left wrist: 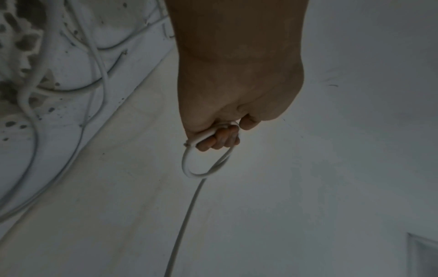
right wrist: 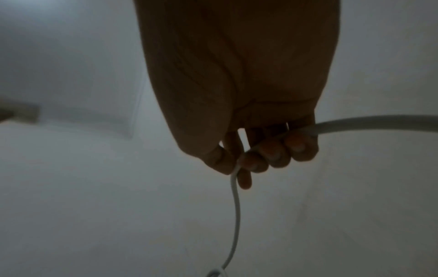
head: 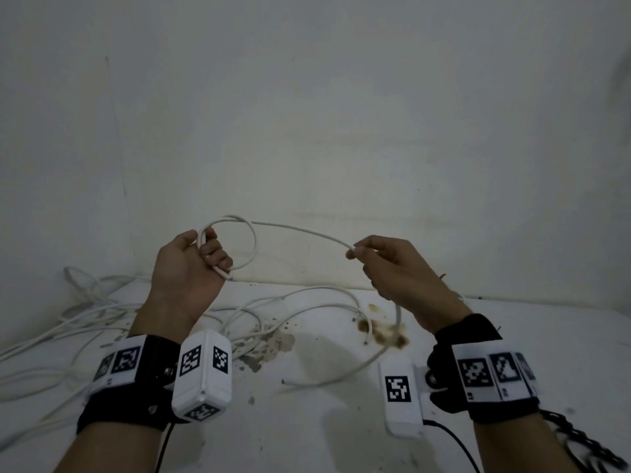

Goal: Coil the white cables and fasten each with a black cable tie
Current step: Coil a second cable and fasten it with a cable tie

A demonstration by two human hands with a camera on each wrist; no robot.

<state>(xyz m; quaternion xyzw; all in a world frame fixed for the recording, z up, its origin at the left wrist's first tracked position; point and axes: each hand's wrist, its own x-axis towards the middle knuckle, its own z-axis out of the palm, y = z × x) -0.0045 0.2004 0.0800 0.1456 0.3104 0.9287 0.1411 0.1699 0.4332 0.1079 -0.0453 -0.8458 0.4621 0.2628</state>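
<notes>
Both hands are raised above the white table (head: 546, 336) with one white cable (head: 300, 231) stretched between them. My left hand (head: 205, 257) grips a small coil of that cable (head: 251, 247) in its curled fingers; the left wrist view shows the loop (left wrist: 201, 165) hanging from the fist (left wrist: 220, 138). My right hand (head: 368, 254) pinches the cable between thumb and fingers, and the rest drops from the palm to the table (head: 397, 315). In the right wrist view the cable (right wrist: 234, 206) runs through the curled fingers (right wrist: 272, 153). No black cable tie shows.
Several loose white cables (head: 102, 315) lie tangled on the left and middle of the table. Brown stains (head: 382, 331) mark the tabletop under my right hand. A pale wall (head: 307, 114) stands close behind the table.
</notes>
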